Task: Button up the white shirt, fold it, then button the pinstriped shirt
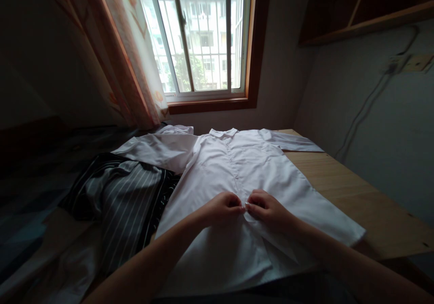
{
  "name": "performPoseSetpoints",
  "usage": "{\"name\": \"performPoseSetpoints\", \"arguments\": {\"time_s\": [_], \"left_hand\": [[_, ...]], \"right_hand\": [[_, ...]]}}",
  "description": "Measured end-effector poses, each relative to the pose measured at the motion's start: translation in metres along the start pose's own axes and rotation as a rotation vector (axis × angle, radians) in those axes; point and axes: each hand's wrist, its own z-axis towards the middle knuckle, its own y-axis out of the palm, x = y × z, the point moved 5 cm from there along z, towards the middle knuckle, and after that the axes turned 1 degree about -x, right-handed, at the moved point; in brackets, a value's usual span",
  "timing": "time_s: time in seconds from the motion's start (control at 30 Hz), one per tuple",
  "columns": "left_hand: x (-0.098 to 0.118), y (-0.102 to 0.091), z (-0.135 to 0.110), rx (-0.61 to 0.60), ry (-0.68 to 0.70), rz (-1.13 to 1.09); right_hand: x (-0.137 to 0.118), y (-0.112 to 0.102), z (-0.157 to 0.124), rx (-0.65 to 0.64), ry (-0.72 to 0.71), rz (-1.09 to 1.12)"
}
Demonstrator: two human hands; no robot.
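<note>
A white button-up shirt (271, 173) lies spread out front side up, its collar toward the window and its sleeves out to both sides. Buttons run down the front placket, done up above my hands; below them the front edges part. At the lower placket my left hand (225, 206) pinches the cloth between thumb and fingers. Right beside it, my right hand (266, 208) pinches the other side of the placket, the fingertips of both hands almost touching. Whatever button sits between the fingertips is too small to make out.
The wooden table (352, 195) carries the shirt. To the left lies dark striped cloth (125, 204) in a heap, with more fabric around it. A barred window (203, 46) and orange curtain (115, 50) stand behind. A cable (362, 109) hangs on the right wall.
</note>
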Motion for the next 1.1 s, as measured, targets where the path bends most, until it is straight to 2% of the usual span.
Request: {"name": "performPoseSetpoints", "arguments": {"time_s": [0.5, 0.57, 0.63, 0.73, 0.8, 0.87, 0.97, 1.1], "left_hand": [[0.005, -0.006, -0.001, 0.097, 0.054, 0.194], [0.007, -0.01, -0.002, 0.158, 0.067, 0.244], [0.01, -0.017, -0.004, 0.289, 0.114, 0.33], [0.016, -0.021, -0.008, 0.452, 0.27, 0.478], [0.016, -0.017, -0.006, 0.427, 0.379, 0.554], [0.01, -0.01, -0.003, 0.318, 0.424, 0.604], [-0.001, -0.003, 0.002, 0.181, 0.359, 0.652], [-0.004, -0.002, 0.001, 0.135, 0.268, 0.646]], "right_hand": [[0.001, 0.003, 0.0, -0.006, -0.022, -0.082], [-0.001, 0.002, 0.0, -0.041, -0.036, -0.112], [-0.005, -0.001, -0.002, -0.096, -0.047, -0.128], [-0.011, -0.007, -0.007, -0.229, -0.045, -0.115], [-0.015, -0.011, -0.014, -0.325, -0.036, -0.122], [-0.02, -0.014, -0.02, -0.369, -0.035, -0.158], [-0.029, -0.018, -0.029, -0.366, -0.025, -0.216], [-0.04, -0.01, -0.036, -0.355, -0.023, -0.279]]}}
